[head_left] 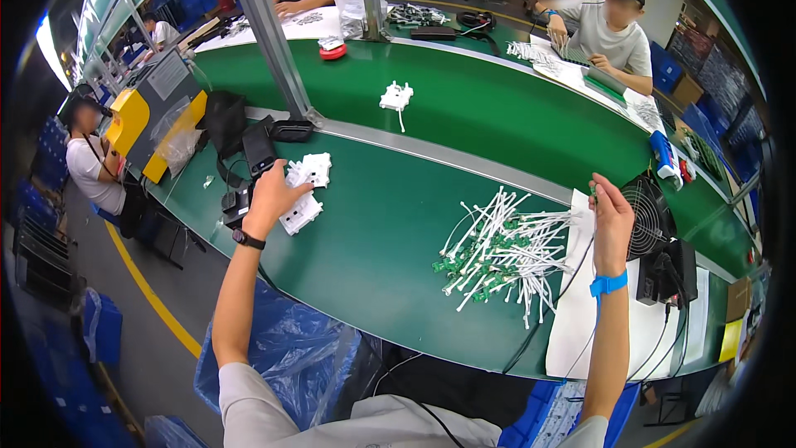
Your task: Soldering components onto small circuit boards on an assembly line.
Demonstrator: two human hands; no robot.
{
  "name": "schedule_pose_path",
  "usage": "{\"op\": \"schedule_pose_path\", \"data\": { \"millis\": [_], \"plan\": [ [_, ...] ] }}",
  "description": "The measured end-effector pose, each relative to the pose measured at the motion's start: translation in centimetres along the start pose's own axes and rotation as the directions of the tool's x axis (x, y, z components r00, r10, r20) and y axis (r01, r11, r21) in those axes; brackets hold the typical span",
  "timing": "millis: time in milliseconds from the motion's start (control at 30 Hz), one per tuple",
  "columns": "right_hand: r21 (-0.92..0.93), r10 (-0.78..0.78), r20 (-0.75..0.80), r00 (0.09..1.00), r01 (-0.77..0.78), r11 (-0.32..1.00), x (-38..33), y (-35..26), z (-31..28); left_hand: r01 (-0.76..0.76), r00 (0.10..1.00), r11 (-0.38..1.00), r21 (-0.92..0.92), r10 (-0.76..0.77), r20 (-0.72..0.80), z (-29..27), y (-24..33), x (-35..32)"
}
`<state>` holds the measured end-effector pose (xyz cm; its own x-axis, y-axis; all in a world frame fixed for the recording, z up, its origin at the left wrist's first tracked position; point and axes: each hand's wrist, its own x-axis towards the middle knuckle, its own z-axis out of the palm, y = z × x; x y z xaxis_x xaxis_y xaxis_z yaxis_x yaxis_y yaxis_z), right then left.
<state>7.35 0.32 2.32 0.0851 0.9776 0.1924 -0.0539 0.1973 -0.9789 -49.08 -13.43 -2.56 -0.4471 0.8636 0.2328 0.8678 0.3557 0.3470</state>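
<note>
My left hand (275, 197) is at a small group of white plastic housings (316, 169) on the green bench, thumb and index finger apart with a white part between them. Whether it grips that part is hard to see. A black phone-like device (259, 146) lies just beyond its fingertips. My right hand (612, 217) is raised over the bench's right side, fingers pinched together on a small green piece that looks like a circuit board, mostly hidden. Left of that hand spreads a pile of white cables (531, 236) with small green circuit boards (452, 268).
A black fan (647, 214) stands right of my right hand, beside white paper (572, 323). One white housing (396, 96) rests on the conveyor (464, 129) beyond the metal rail. A blue-lined bin (290, 348) sits below the bench edge. Co-workers sit across and at left.
</note>
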Motion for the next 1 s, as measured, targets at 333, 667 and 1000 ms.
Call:
{"op": "schedule_pose_path", "data": {
  "millis": [333, 667, 1000],
  "plan": [
    [0.330, 0.296, 0.261, 0.919, -0.373, 0.867, -1.2, 1.6, -2.3, -0.174, 0.895, 0.985, -0.006, 0.156, -0.417, -1.5, 4.8, 0.1],
    [0.181, 0.457, 0.350, 0.818, -0.537, 0.824, -4.8, 1.6, 0.7, -0.474, 0.881, 0.785, -0.399, 0.432, -0.194, -1.1, 21.1, -6.0],
    [0.019, 0.133, 0.367, 0.921, -0.150, 0.988, -8.9, -0.7, 2.7, -0.679, 0.724, 0.657, -0.329, 0.674, -0.148, 4.9, 30.2, -10.3]
  ]
}}
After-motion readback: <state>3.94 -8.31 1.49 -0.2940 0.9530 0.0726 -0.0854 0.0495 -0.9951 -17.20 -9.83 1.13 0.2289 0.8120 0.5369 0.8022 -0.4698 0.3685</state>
